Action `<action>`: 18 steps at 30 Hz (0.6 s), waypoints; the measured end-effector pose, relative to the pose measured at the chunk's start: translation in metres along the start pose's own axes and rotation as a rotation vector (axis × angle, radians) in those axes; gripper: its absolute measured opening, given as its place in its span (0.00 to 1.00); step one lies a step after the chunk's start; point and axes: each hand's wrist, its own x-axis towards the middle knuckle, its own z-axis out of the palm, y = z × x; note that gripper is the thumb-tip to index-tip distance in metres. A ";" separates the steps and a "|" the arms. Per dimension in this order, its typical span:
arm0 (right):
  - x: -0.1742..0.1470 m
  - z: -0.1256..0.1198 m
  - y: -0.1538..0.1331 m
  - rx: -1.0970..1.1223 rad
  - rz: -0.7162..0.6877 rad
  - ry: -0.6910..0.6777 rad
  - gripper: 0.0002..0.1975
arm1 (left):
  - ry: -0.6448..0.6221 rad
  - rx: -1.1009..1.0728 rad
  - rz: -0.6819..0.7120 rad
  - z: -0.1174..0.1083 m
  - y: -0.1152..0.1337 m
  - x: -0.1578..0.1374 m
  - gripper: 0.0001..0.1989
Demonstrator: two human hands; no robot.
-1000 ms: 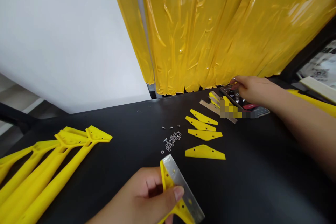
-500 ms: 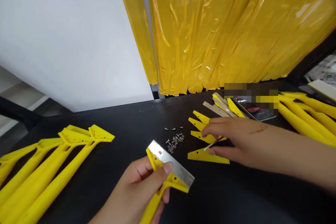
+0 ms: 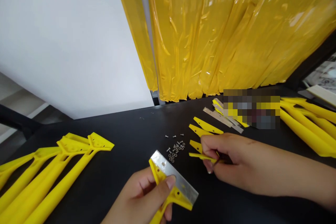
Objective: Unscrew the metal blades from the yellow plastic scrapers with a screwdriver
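Observation:
My left hand (image 3: 147, 192) is closed around a yellow plastic scraper handle (image 3: 182, 201). Its thumb presses a shiny metal blade (image 3: 181, 178) flat against the handle's wide, holed head. To the right, my right hand (image 3: 231, 161) pinches a yellow plastic strip (image 3: 201, 156), tilted up off the table on its edge. A slim dark piece shows between the right fingers; its kind is hidden. Just beyond this hand lie more yellow holed strips (image 3: 208, 126). Small screws and nuts (image 3: 176, 149) are scattered between the two hands.
Several yellow handles (image 3: 63, 161) lie at the left on the black table (image 3: 126, 126), and others (image 3: 304, 122) at the far right. Metal blades (image 3: 217, 117) lie at the back beside a blurred-out patch. A yellow plastic curtain (image 3: 210, 42) and white panel (image 3: 73, 42) stand behind.
My right hand has closed on the nearest yellow strip and tipped it up from lying flat. My left hand still holds the handle and blade, slightly lower and further right in view.

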 end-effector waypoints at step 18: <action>0.010 0.047 -0.018 0.916 -0.092 -0.048 0.21 | -0.159 0.099 0.030 0.009 -0.006 -0.003 0.29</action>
